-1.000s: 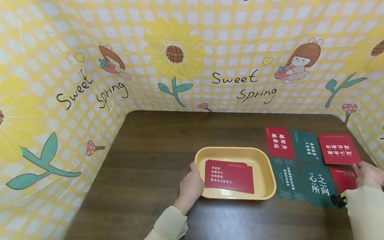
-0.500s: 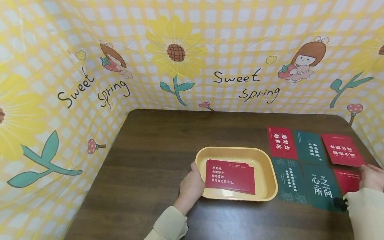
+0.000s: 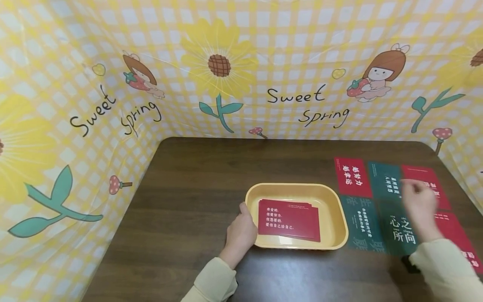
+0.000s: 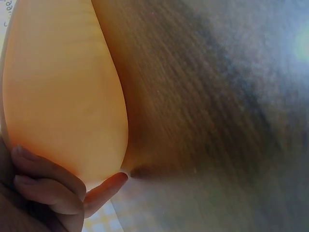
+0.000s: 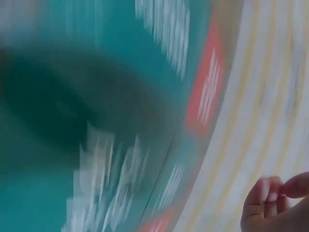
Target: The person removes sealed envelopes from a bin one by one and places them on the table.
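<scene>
My left hand point(image 3: 241, 230) holds the left end of a yellow plastic tub point(image 3: 333, 220), thumb at the rim; in the left wrist view its fingers point(image 4: 53, 193) curl against the tub's outer wall. Inside the tub lies a stack of red printed cards point(image 3: 288, 222). My right hand point(image 3: 420, 205) is above the laid-out cards, fingers bent, with nothing seen in them. Beneath it are a green card point(image 3: 400, 243) and a red card point(image 3: 441, 199). Another red card point(image 3: 450, 228) is partly covered by the right sleeve. The right wrist view is blurred.
Left of these cards lie a red card point(image 3: 352, 178) and a green card point(image 3: 364, 230), with a green card point(image 3: 383, 174) in the back row. The dark wooden table point(image 3: 181, 201) meets a yellow checked cloth point(image 3: 283, 54) behind and at the left.
My right hand has left the red cards at the right edge and moved left and up over the cards. More of the lower right red card shows. The left hand stays on the tub.
</scene>
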Tool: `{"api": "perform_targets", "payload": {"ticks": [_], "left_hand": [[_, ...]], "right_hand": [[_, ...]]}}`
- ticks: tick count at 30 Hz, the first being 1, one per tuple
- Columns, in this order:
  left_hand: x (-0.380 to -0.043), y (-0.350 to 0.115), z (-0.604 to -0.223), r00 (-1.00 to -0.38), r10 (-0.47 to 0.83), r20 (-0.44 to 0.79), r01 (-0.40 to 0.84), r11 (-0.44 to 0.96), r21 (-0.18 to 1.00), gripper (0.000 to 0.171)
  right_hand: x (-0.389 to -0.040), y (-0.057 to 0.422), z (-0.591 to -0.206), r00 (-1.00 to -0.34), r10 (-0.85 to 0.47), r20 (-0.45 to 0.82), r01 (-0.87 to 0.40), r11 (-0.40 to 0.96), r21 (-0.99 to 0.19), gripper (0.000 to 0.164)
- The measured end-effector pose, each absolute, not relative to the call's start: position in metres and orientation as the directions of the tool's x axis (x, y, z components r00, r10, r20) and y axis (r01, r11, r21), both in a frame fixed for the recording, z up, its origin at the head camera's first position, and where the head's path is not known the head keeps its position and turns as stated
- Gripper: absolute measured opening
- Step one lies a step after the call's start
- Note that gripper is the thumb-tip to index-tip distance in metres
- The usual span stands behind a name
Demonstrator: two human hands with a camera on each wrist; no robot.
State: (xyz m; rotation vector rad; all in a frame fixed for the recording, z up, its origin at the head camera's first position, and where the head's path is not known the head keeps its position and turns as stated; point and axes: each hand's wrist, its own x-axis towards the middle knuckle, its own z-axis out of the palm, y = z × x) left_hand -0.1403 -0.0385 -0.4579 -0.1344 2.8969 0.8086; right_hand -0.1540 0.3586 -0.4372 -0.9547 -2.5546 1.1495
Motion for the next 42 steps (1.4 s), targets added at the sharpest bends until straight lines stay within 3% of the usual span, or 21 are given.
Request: {"api": "perform_targets", "payload": {"ticks": [3,7,12,19,23,27,29,31,33,36,42], "left_hand": [[-0.141,-0.038,-0.456,-0.988,-0.056,-0.146,-0.123,0.853,0.507,0.044],[-0.140,-0.037,-0.457,-0.988,-0.051,-0.149,-0.121,0.851,0.511,0.043],[-0.138,-0.035,-0.458,-0.985,-0.060,-0.164,-0.137,0.847,0.513,0.044],[-0.141,-0.033,-0.456,-0.984,-0.083,-0.157,-0.149,0.865,0.479,0.048],[-0.142,-0.029,-0.453,-0.999,-0.041,-0.004,-0.040,0.956,0.290,0.068],[-0.150,-0.022,-0.442,-0.939,0.263,0.221,0.268,0.963,-0.007,0.049],[-0.156,-0.016,-0.435,-0.889,0.424,0.173,0.424,0.905,-0.038,0.035],[-0.164,-0.011,-0.432,-0.862,0.507,0.031,0.508,0.860,0.047,0.034],[-0.170,-0.007,-0.433,-0.855,0.496,-0.150,0.476,0.866,0.152,0.048],[-0.177,-0.006,-0.441,-0.845,0.444,-0.299,0.404,0.895,0.187,0.070],[-0.180,-0.005,-0.452,-0.840,0.452,-0.300,0.437,0.891,0.119,0.088]], "right_hand": [[-0.148,0.301,-0.438,-0.917,0.389,-0.087,0.339,0.648,-0.682,0.058],[-0.140,0.252,-0.446,-0.961,0.194,-0.195,0.275,0.707,-0.651,0.057],[-0.137,0.234,-0.458,-0.980,0.150,-0.129,0.197,0.774,-0.602,0.047],[-0.139,0.228,-0.462,-0.981,0.184,-0.064,0.187,0.789,-0.585,0.048],[-0.139,0.228,-0.461,-0.977,0.201,-0.073,0.205,0.790,-0.578,0.048],[-0.139,0.228,-0.462,-0.978,0.201,-0.056,0.196,0.793,-0.576,0.048],[-0.139,0.227,-0.462,-0.979,0.199,-0.048,0.190,0.793,-0.579,0.047],[-0.139,0.227,-0.463,-0.979,0.197,-0.047,0.187,0.791,-0.582,0.048],[-0.139,0.226,-0.463,-0.979,0.194,-0.055,0.189,0.789,-0.585,0.048],[-0.138,0.224,-0.464,-0.980,0.187,-0.070,0.192,0.788,-0.585,0.048],[-0.137,0.225,-0.461,-0.977,0.198,-0.073,0.204,0.790,-0.578,0.048]]}}
